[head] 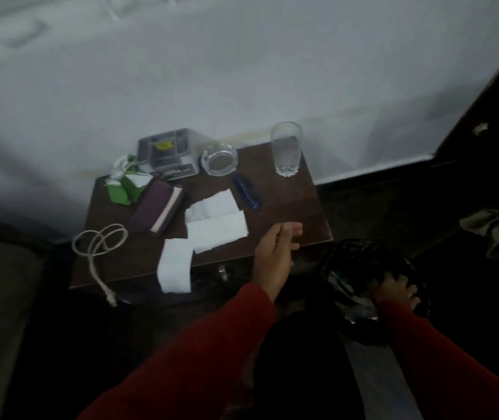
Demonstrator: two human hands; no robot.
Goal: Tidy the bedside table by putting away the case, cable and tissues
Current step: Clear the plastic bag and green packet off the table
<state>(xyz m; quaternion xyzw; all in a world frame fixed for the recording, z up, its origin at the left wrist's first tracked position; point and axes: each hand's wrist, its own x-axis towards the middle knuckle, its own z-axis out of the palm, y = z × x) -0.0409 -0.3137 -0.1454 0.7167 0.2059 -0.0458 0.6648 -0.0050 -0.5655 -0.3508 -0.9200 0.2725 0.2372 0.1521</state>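
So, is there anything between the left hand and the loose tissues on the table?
Nothing visible. The left hand hovers open over the table's front edge, and the nearest tissue lies just beside it on bare wood.

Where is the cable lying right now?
In the head view, the cable lies looped at the table's left front corner, left of the tissues, its plug end hanging over the front edge.
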